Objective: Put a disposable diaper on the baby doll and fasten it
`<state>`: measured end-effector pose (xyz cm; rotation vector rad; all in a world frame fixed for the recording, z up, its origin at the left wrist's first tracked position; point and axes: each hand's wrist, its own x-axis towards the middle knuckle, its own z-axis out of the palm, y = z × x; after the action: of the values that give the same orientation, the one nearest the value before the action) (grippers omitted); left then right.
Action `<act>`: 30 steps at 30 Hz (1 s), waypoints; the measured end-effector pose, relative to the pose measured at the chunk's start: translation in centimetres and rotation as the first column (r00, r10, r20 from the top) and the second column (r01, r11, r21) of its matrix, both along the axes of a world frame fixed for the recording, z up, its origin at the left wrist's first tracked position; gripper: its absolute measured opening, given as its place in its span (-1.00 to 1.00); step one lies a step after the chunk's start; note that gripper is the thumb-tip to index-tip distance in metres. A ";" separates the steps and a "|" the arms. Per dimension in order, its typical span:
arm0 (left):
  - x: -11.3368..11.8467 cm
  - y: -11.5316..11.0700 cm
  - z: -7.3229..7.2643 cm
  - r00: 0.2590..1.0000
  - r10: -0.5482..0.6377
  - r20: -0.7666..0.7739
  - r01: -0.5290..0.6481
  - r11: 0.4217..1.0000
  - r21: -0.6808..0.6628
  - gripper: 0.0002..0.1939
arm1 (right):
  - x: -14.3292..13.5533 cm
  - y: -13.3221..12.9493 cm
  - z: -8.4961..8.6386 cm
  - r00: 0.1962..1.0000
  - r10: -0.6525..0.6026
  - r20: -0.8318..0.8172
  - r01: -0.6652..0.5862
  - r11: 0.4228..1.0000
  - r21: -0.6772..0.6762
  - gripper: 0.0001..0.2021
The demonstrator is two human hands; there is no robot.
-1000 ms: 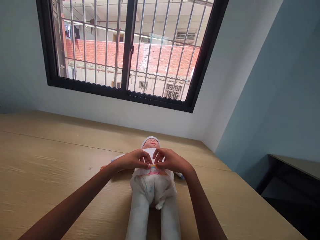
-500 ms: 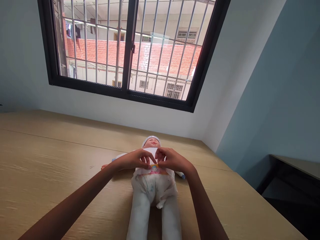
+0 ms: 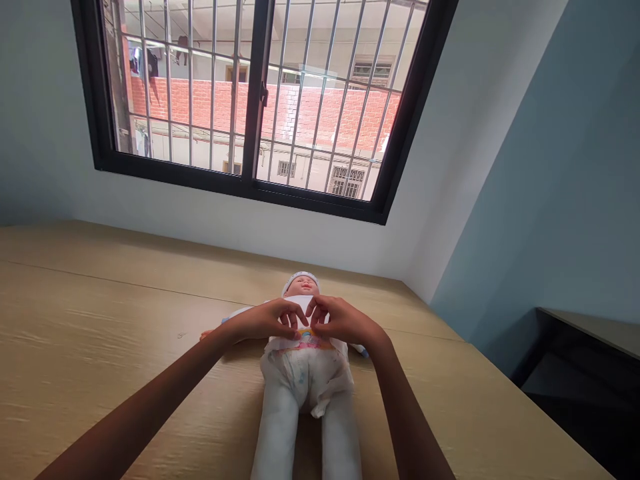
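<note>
Both hands, left hand (image 3: 265, 321) and right hand (image 3: 340, 323), on doll's diaper (image 3: 305, 373)

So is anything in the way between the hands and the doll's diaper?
No, nothing visible. The left hand and right hand rest right on the doll, fingertips meeting at the colourful waistband of the diaper. The doll lies face up on the wooden table.

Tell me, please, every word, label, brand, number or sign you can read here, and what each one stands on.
No text can be read anywhere in this view.
Diaper on the doll: a coloured printed band at the waist under the left hand and right hand, too small and blurred to read.
Buildings beyond the window: no legible signs or numbers.
Wooden table: unmarked.
</note>
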<state>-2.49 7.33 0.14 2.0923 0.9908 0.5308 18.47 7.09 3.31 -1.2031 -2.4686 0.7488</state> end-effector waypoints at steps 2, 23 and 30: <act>0.0 -0.1 0.1 1.000 0.003 -0.006 -0.003 1.000 0.000 -0.61 | -0.1 -0.2 0.1 1.000 -0.006 -0.011 0.006 1.000 -0.003 -0.77; -0.2 0.1 -0.2 1.000 -0.013 -0.017 0.013 1.000 -0.003 -0.65 | 0.5 -0.1 0.3 0.998 -0.056 -0.013 0.057 0.993 0.105 -0.82; -0.2 0.1 -0.3 1.000 -0.005 -0.025 0.005 1.000 -0.004 -0.65 | -0.4 -0.7 0.6 0.999 -0.042 0.025 0.041 0.999 0.028 -0.77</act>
<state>-2.72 7.48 -0.16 2.1019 0.9997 0.5011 18.03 6.42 3.88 -1.2577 -2.4586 0.6900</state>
